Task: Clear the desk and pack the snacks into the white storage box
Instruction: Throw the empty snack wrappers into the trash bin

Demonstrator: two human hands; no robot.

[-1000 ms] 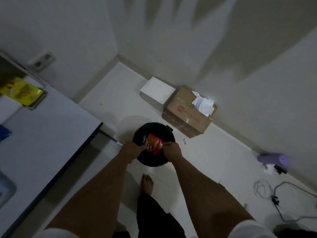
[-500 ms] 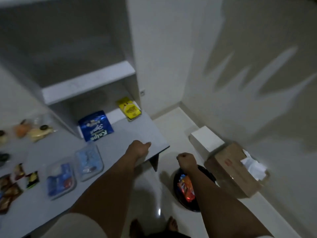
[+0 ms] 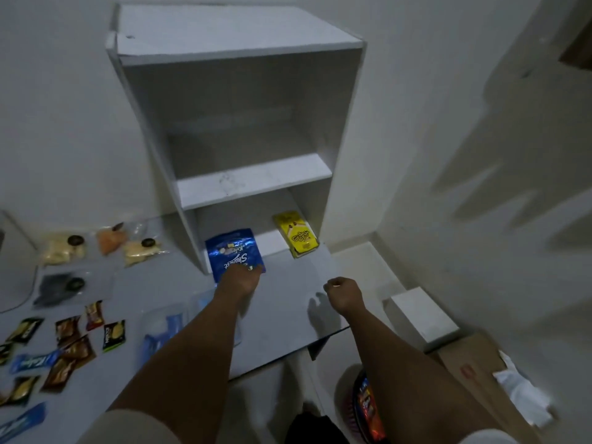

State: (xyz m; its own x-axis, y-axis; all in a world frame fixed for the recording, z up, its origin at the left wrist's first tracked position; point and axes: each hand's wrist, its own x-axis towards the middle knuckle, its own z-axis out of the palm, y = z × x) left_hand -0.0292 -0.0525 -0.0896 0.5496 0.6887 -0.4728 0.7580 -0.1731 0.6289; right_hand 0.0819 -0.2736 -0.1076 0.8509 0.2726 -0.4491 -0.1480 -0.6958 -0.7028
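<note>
Here, the grey desk (image 3: 288,302) carried a tall white two-shelf unit (image 3: 237,123). On the floor to your right sat the white storage box (image 3: 423,315), beside a brown cardboard carton (image 3: 471,366). Your left hand (image 3: 240,280) reached over the shiny blue snack pouch (image 3: 232,251), fingertips on its near edge. Your right hand (image 3: 342,291) hovered above the desk, curled into an empty fist.

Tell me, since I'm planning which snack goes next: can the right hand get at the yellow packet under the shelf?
Probably yes. The right hand hovers loosely closed over bare desk, and the yellow packet lies at the shelf's open front with nothing between them.
</note>
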